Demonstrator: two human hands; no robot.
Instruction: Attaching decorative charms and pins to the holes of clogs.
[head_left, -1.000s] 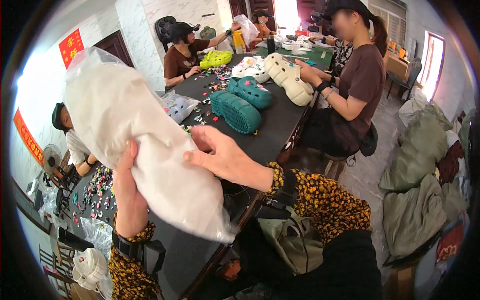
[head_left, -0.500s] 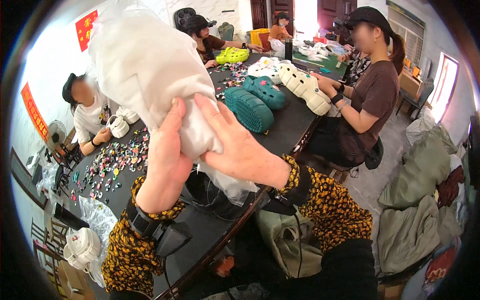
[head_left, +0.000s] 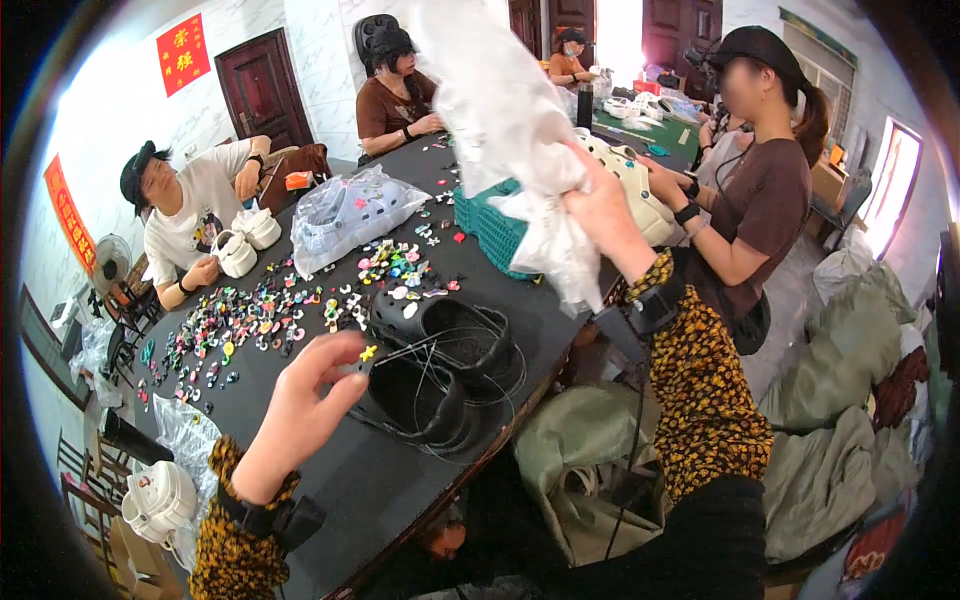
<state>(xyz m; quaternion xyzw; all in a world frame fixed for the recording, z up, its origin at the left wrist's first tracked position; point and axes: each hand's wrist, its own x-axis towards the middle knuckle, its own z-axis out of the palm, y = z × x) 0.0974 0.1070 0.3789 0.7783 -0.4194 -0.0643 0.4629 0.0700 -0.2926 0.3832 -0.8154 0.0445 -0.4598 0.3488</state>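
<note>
My right hand (head_left: 600, 205) grips the white bag (head_left: 510, 120) up high, my left hand (head_left: 305, 400) pinches a tiny yellow charm (head_left: 368, 353), and the swinging bag could knock it loose.

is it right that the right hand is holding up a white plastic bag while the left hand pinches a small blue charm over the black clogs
Not quite. In the head view the right hand does hold up the white plastic bag, and the left hand is over the black clogs, but the small charm it pinches is yellow, not blue.
</note>
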